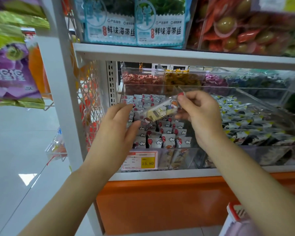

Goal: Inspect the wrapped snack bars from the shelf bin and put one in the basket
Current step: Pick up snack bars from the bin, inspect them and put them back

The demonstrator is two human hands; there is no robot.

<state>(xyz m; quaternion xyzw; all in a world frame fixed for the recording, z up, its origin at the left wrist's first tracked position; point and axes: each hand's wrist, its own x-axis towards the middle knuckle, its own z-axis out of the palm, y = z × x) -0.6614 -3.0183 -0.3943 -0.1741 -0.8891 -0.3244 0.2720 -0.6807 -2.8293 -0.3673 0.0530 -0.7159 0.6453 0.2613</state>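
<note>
right hand (200, 114) pinches snack bar (160, 111); left hand (119, 123) just beside.

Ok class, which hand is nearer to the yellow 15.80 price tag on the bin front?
Left. The left hand is just above the price tag, slightly left; the right hand is well off to its right, pinching a snack bar.

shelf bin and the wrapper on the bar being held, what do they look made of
The shelf bin looks like clear rigid plastic, probably acrylic: the stacked bars show straight through its glossy walls. The snack bar, pinched at one end by the right hand, seems wrapped in thin printed plastic film. The film is shiny, with glare along it.
</note>
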